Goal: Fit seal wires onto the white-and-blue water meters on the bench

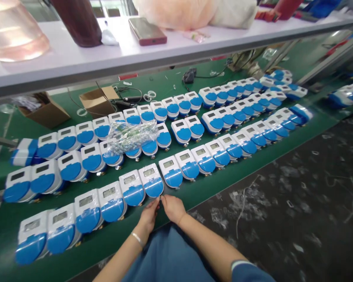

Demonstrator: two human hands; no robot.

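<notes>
My left hand and my right hand meet at the lower front tip of a blue-and-white water meter with a small grey display. The fingers of both are pinched together there. What lies between the fingertips is too small to make out. Left of this meter stands a similar one, close beside it. To its right, past a narrow gap, is another meter. A clear plastic bag of small green and blue pieces lies over meters in the middle row.
Several meters stand in three long rows on the green tabletop. A raised white shelf behind carries a phone, a dark bottle and bags. Beneath it sits an open cardboard box. Plastic scraps litter the dark floor.
</notes>
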